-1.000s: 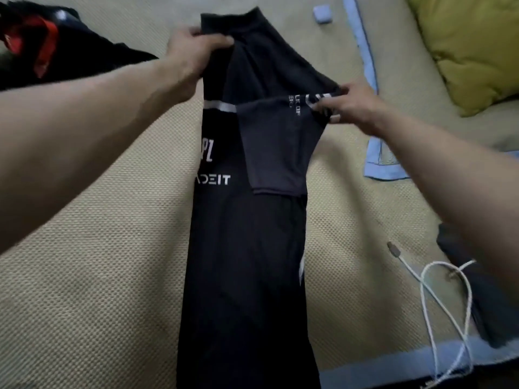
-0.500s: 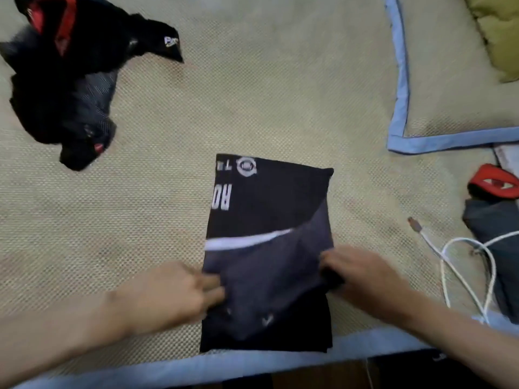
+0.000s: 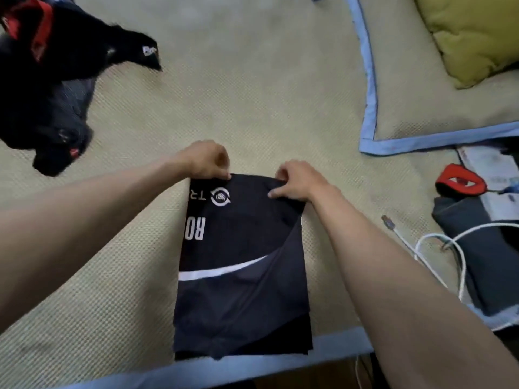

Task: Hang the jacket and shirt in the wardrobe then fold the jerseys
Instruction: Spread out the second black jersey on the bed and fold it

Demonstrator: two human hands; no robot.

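A black jersey (image 3: 241, 265) with white lettering and a white stripe lies folded into a narrow rectangle on the beige mat, close to its front edge. My left hand (image 3: 206, 161) pinches the far left corner of the fold. At the far right corner, my right hand (image 3: 297, 181) grips the cloth with curled fingers. A second black and red jersey (image 3: 53, 80) lies crumpled at the far left of the mat.
The beige mat (image 3: 252, 94) has a blue border along its front. A blue-edged pillow (image 3: 438, 108) and a yellow cushion (image 3: 471, 35) lie at the right. A white cable (image 3: 438, 242), a dark folded garment (image 3: 483, 254) and a red item (image 3: 460, 179) sit at the right.
Both hands moved from the near part of the folded jersey up to its far edge and took hold of the two far corners. Earlier the jersey was folded in half toward me.
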